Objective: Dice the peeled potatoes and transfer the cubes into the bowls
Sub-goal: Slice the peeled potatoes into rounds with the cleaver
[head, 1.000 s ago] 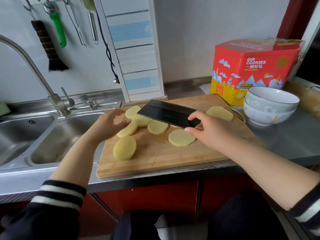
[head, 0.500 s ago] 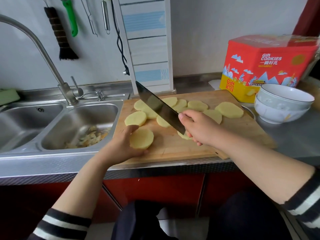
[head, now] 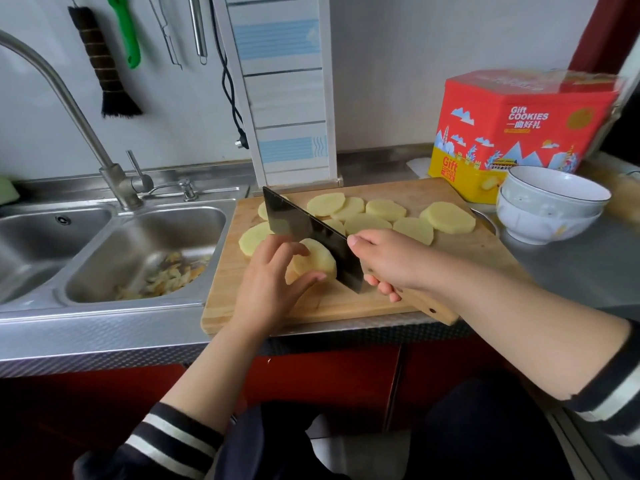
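Two stacked white bowls [head: 550,206] wait right of the wooden cutting board [head: 346,303], where potato slices [head: 446,217] lie spread. The left hand [head: 266,285] pinches one slice [head: 317,260] between thumb and fingers; the right hand [head: 391,259] grips the cleaver [head: 308,233], its blade just beside that slice.

Both forearms are bare from the pushed-up cuffs to the left hand [head: 266,289] and right hand [head: 391,261]. The left sleeve [head: 166,441] and right sleeve [head: 609,386] are dark navy with white stripes. Below the countertop edge [head: 104,341], dark trousers [head: 485,431] cover the legs
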`<control>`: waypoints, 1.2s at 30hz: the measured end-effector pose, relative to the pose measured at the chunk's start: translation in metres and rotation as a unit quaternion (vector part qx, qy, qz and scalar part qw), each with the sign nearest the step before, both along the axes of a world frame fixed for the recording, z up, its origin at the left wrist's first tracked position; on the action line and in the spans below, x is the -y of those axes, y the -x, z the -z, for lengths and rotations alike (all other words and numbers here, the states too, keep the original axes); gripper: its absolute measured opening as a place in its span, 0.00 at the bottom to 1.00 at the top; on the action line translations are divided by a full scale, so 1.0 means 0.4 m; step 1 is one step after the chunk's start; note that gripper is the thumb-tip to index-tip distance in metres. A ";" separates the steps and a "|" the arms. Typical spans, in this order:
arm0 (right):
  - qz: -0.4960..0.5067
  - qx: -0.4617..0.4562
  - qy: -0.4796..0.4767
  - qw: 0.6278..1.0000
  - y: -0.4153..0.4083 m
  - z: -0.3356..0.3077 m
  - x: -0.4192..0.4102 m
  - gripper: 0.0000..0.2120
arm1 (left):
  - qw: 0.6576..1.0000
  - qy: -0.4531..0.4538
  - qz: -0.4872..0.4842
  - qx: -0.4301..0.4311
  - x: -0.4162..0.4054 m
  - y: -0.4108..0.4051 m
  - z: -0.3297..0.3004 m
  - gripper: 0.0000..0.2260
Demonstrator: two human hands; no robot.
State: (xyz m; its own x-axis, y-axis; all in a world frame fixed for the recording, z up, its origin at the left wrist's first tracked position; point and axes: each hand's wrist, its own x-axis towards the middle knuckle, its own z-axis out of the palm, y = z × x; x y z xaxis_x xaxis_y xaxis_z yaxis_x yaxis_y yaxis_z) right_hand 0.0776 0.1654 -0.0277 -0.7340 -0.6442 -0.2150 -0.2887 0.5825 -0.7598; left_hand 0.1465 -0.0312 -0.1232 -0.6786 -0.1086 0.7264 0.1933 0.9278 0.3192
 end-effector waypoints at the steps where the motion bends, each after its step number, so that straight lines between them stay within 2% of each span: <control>1: -0.003 0.006 -0.005 1.000 0.002 -0.003 -0.003 0.20 | 1.000 0.018 -0.005 -0.017 -0.001 0.004 -0.002 0.17; 6: -0.023 0.016 -0.035 0.999 0.004 -0.012 0.000 0.19 | 0.995 0.054 -0.013 -0.079 -0.014 0.015 -0.010 0.09; 13: -0.023 0.013 -0.036 0.999 0.004 -0.015 0.006 0.17 | 0.994 0.033 -0.030 -0.103 -0.023 0.019 0.011 0.09; 20: -0.031 0.007 -0.057 0.998 0.017 -0.064 -0.020 0.18 | 0.995 0.017 -0.037 -0.094 -0.043 0.033 0.008 0.08; 27: -0.024 -0.045 -0.080 0.995 0.035 -0.150 -0.038 0.09 | 0.996 0.022 -0.038 -0.079 -0.044 0.039 0.008 0.08; 32: -0.006 -0.040 -0.077 0.996 0.034 -0.178 -0.032 0.03 | 0.997 0.031 -0.031 -0.066 -0.045 0.037 0.005 0.08; 36: -0.009 -0.043 -0.083 0.996 0.026 -0.185 -0.031 0.07 | 0.997 0.034 -0.031 -0.056 -0.046 0.037 0.003 0.07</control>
